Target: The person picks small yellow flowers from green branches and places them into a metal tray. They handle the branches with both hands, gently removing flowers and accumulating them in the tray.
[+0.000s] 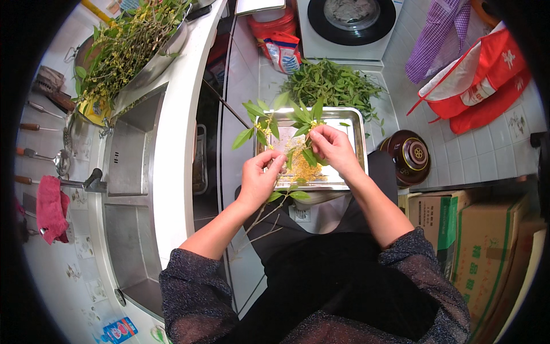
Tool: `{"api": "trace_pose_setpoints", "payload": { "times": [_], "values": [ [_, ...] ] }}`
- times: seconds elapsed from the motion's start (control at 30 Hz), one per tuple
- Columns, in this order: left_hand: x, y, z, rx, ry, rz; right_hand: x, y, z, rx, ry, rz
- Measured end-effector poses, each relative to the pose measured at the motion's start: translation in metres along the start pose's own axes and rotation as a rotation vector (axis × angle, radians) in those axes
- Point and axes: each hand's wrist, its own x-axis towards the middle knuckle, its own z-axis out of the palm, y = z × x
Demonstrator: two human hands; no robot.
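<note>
A leafy branch with small yellow flowers (262, 129) is pinched between the thumb and fingers of my left hand (263, 174), its bare stems (259, 221) trailing down toward my lap. Just to the right and slightly higher, my right hand (334, 148) grips a leafy, flowering sprig (310, 124) of the branch; whether both parts join is hidden. Both hands are over a rectangular metal tray (360, 129) at my knees. Loose yellow blossoms (307, 167) lie scattered in it. Beyond the tray, a heap of green leaves (331, 84) rests on the tiled floor.
On the counter (174, 142) at left, a metal bowl (172, 51) is heaped with flowering branches (129, 51), near a double sink (129, 163). A front-loading washing machine (343, 51) stands ahead. A dark red round vessel (397, 148) and cardboard boxes (481, 245) are at right.
</note>
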Motion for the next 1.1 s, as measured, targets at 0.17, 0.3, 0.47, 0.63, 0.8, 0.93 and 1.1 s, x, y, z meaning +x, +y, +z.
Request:
{"api": "trace_pose_setpoints", "payload": {
  "times": [0.17,0.3,0.47,0.63,0.8,0.93,1.1],
  "values": [
    [0.001,-0.003,-0.004,-0.051,-0.044,-0.061,0.001,0.000,-0.001,0.047,0.026,0.002],
    [0.004,-0.007,-0.004,-0.084,-0.040,-0.033,-0.001,-0.001,-0.009,0.005,0.065,-0.024],
    [0.003,-0.011,-0.002,-0.089,-0.027,-0.003,-0.009,-0.016,0.001,0.065,0.035,0.045],
    [0.001,-0.015,-0.001,0.061,-0.028,0.092,-0.007,-0.018,0.012,0.081,0.018,0.045],
    [0.004,-0.019,-0.004,0.115,-0.016,0.111,-0.009,-0.018,0.017,0.081,0.018,-0.005],
    [0.002,-0.014,0.000,-0.017,0.019,-0.018,-0.009,-0.013,0.019,0.084,0.029,-0.033],
    [-0.001,-0.004,-0.003,0.411,0.158,0.249,-0.009,-0.018,0.023,0.045,0.035,-0.073]
  ]
}}
